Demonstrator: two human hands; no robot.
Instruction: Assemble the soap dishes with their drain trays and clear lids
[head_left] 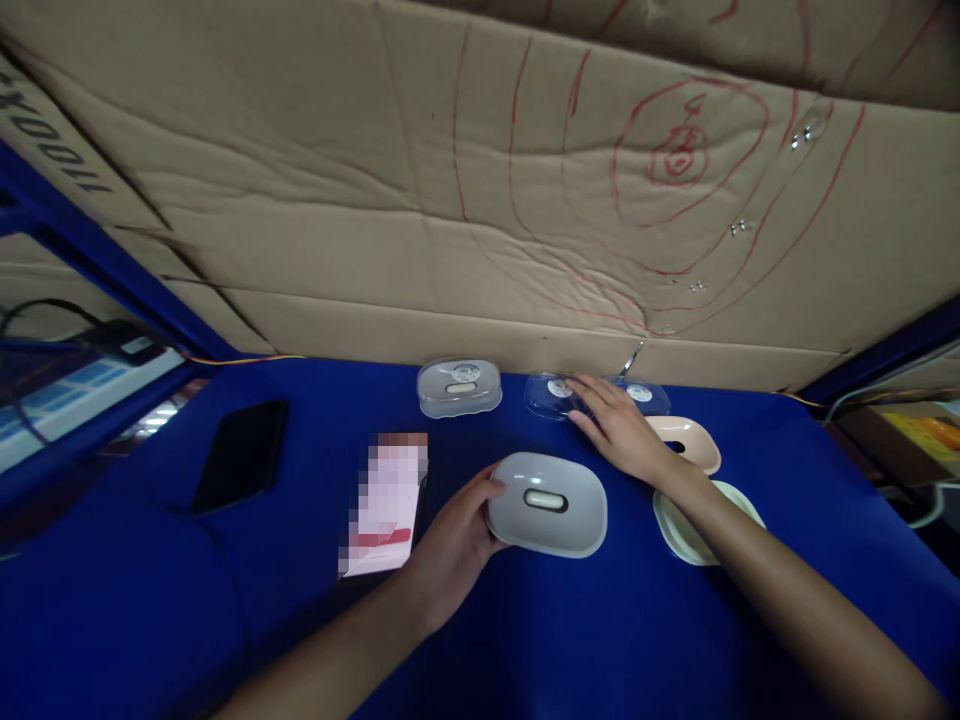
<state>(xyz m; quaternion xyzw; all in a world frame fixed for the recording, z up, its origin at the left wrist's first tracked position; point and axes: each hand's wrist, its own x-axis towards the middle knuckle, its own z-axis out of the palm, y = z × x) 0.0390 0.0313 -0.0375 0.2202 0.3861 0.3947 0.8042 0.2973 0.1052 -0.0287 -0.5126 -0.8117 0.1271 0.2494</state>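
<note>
My left hand [459,545] grips the left end of a grey oval case [559,525], which has a white piece in its central slot. Over the clear plastic covers [544,398] at the back, my right hand [611,425] has its fingers spread, the fingertips at the left cover. Whether they press on it is hard to tell. A peach oval piece [697,440] and a pale green one [679,535] lie partly behind my right forearm. Another grey case [442,395] under a clear cover sits at the back, left of my right hand.
A lit phone [386,505] lies left of my left hand, and a dark phone [244,455] is farther left on the blue table [315,640]. Cardboard [337,220] with red drawn rings stands behind. Blue frame bars flank both sides.
</note>
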